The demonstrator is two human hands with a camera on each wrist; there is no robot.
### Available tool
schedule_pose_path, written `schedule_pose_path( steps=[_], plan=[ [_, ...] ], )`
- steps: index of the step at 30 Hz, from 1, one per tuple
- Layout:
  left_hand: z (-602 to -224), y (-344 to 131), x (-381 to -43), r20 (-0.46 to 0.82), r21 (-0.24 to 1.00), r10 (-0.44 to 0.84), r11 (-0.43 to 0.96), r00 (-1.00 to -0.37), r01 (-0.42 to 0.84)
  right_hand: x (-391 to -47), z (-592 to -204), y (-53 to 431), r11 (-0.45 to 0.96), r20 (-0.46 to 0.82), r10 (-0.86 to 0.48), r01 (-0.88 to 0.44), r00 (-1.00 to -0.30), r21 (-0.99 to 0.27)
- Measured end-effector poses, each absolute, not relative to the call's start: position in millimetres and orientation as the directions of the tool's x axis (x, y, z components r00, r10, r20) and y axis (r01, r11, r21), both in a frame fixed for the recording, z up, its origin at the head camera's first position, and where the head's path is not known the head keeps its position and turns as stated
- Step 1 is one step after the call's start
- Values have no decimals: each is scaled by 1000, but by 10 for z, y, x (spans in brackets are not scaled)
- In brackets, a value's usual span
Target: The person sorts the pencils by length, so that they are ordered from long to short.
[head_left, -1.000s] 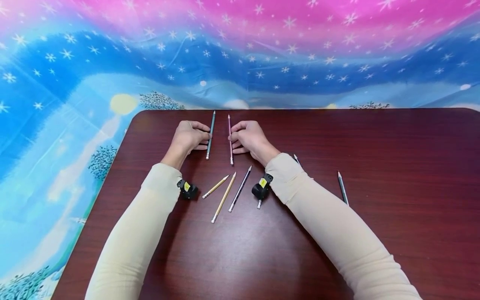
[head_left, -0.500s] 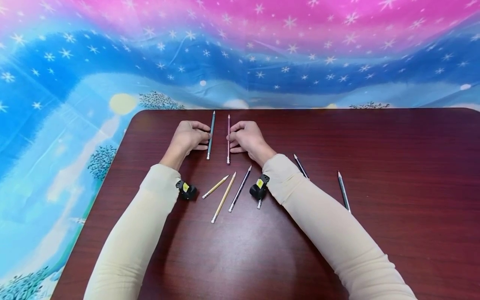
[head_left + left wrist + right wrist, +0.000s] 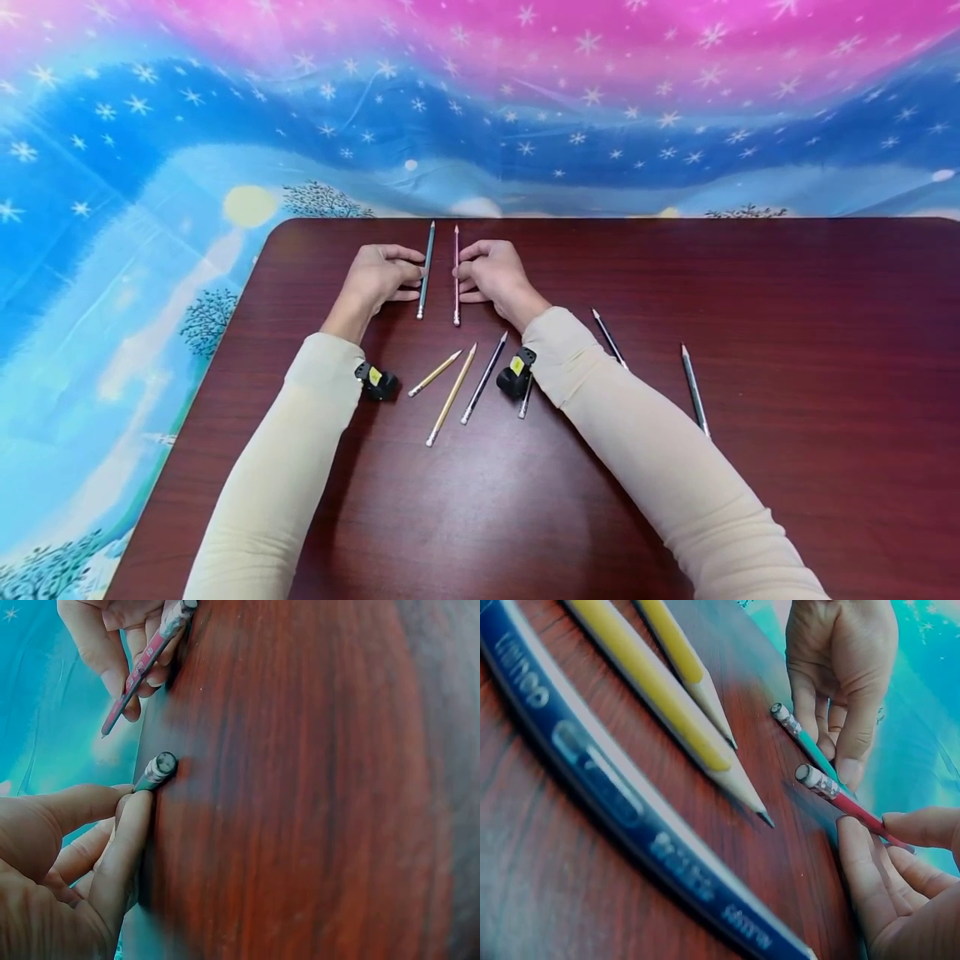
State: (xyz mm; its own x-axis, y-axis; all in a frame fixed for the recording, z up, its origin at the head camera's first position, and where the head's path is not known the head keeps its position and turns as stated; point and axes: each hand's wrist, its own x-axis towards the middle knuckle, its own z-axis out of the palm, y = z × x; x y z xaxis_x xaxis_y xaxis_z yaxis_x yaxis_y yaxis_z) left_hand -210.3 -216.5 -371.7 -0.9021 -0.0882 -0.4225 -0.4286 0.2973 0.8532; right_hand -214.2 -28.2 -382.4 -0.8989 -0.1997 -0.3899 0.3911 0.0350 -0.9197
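Near the far edge of the table, my left hand [image 3: 382, 277] pinches a teal green pencil [image 3: 427, 271] between thumb and fingers, its eraser end toward me. Just to the right, my right hand [image 3: 497, 275] pinches a pink-red pencil [image 3: 456, 279] the same way. Both pencils point away from me, nearly parallel, with a narrow gap between them. In the left wrist view the eraser end of the green pencil [image 3: 157, 769] pokes out past the fingertips. The right wrist view shows the red pencil [image 3: 847, 805] beside the green one, silver ferrules and erasers facing the camera.
Closer to me lie a short yellow pencil [image 3: 435, 373], a longer yellow pencil [image 3: 452, 393] and a dark blue pencil [image 3: 484, 378]. Another pencil [image 3: 525, 402] is partly under the right wrist camera. Two dark pencils [image 3: 609, 336] [image 3: 694, 387] lie to the right, partly behind the sleeve.
The red pencil has shifted slightly left and straightened in my right hand, and the green one has moved slightly right. The gap between them is narrower.
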Motion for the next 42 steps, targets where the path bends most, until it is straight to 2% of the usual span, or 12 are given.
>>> schedule_pose_path(
  steps=[19, 32, 42],
  plan=[
    [-3800, -2170, -2057, -404, 867, -87, 282, -911, -412, -2138, -3869, -400, -5, -399, -164, 406, -902, -914],
    [-3769, -2160, -2069, -393, 869, -113, 279, -913, -409, -2180, -3833, -501, 9, -393, -139, 395, -909, -919],
    [-3765, -2176, -2079, -394, 878, -95, 256, -914, -405, -2204, -3802, -579, 60, -403, -65, 399, -913, -915]
  ],
)
